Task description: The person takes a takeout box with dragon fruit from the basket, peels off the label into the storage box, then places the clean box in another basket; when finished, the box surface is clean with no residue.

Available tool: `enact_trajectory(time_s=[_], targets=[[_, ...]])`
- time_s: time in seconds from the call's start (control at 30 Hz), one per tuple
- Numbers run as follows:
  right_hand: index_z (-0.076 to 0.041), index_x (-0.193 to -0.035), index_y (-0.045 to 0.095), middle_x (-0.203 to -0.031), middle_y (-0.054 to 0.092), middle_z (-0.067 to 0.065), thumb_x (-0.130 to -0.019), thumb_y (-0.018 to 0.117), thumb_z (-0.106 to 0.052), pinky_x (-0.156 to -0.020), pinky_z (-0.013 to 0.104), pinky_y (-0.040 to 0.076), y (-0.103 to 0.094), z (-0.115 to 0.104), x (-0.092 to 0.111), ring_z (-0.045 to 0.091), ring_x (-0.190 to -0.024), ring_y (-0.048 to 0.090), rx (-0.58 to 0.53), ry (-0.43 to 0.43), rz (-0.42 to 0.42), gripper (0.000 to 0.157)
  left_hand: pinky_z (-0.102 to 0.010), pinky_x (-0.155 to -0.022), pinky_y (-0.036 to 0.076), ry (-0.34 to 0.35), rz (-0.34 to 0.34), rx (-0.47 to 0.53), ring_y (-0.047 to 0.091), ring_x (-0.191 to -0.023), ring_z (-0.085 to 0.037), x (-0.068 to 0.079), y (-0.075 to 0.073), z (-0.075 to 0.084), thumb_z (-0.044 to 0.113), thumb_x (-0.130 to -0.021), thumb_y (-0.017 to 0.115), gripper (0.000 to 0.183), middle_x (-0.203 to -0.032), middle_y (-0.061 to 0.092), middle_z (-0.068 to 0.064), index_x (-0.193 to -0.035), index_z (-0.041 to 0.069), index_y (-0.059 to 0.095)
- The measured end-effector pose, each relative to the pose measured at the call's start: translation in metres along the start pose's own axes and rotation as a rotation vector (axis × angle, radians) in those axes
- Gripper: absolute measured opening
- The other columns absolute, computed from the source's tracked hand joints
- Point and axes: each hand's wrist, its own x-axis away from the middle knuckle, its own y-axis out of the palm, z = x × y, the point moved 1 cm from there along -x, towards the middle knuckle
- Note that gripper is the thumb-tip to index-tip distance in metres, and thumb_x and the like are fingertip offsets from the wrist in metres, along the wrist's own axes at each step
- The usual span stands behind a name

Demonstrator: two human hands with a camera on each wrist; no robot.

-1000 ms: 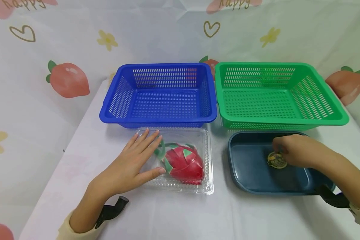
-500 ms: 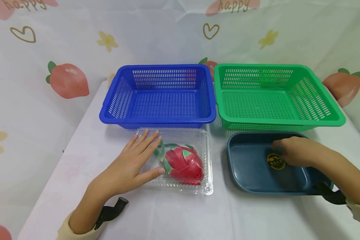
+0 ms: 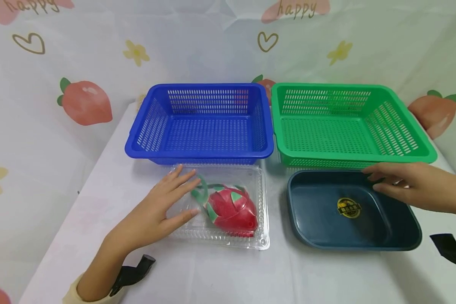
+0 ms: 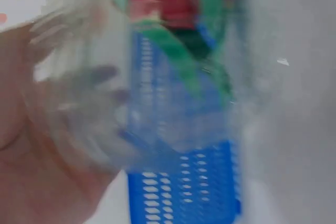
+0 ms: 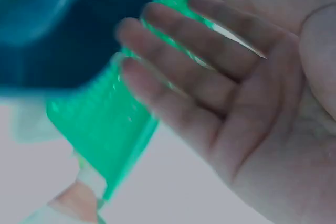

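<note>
In the head view a clear plastic clamshell box [image 3: 228,242] lies on the table, with a red dragon fruit [image 3: 233,211] with green leaf tips inside it. My left hand [image 3: 156,207] has its fingers spread over the box's left part, the thumb toward the fruit. Through blurred clear plastic, the left wrist view shows that same hand [image 4: 52,145]. A dark blue tray [image 3: 319,232] bears a round yellow-and-black sticker [image 3: 348,207] on its floor. My right hand [image 3: 410,185] is over its back right corner; in the right wrist view its palm holds nothing.
Behind the box stands a blue slotted basket [image 3: 209,131], and a green one [image 3: 327,133] adjoins it on the right, behind the tray. A patterned white cloth [image 3: 220,46] hangs at the back.
My right hand has left the middle of the tray, moving right and loosening its curled fingers. The sticker is now fully visible. My left hand has shifted slightly left on the box.
</note>
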Motion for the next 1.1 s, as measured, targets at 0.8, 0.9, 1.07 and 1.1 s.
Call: enact_trajectory(time_s=[0.8,0.9,1.07,1.1], targets=[[-0.004,-0.158,0.02,-0.157,0.014,0.035,-0.108,0.038,-0.045,-0.11,0.071,-0.011,0.028,0.048,0.017,0.051,-0.146,-0.011,0.113,0.22,0.227,0.068,-0.035,-0.098,0.049,-0.53,-0.049,0.974,0.043,-0.132,-0.035,0.038,0.018,-0.019,0.022,-0.105,0.053,0.069,-0.158,0.026,-0.023,-0.161,0.01,0.015],[-0.002,-0.157,0.021,-0.157,0.012,0.035,-0.108,0.039,-0.045,-0.107,0.073,-0.013,0.032,0.051,0.019,0.051,-0.146,-0.012,0.105,0.254,0.211,0.068,-0.039,-0.092,0.054,-0.522,-0.064,1.061,0.054,-0.125,-0.034,0.038,0.016,-0.015,0.02,-0.106,0.052,0.071,-0.154,0.031,-0.028,-0.163,0.016,0.01],[0.0,-0.157,0.022,-0.156,0.016,0.037,-0.107,0.041,-0.042,-0.107,0.074,-0.012,0.036,0.056,0.02,0.055,-0.145,-0.006,0.076,0.256,0.219,0.068,-0.045,-0.091,0.055,-0.499,-0.153,1.165,0.06,-0.121,-0.036,0.04,0.019,-0.014,0.017,-0.106,0.049,0.08,-0.151,0.028,-0.037,-0.162,0.032,-0.006],[0.0,-0.156,0.022,-0.155,0.017,0.037,-0.107,0.042,-0.041,-0.107,0.074,-0.012,0.036,0.056,0.02,0.055,-0.145,-0.005,0.071,0.255,0.22,0.067,-0.045,-0.092,0.055,-0.48,-0.173,1.185,0.06,-0.12,-0.037,0.041,0.021,-0.014,0.015,-0.106,0.048,0.082,-0.151,0.027,-0.039,-0.161,0.033,-0.009]])
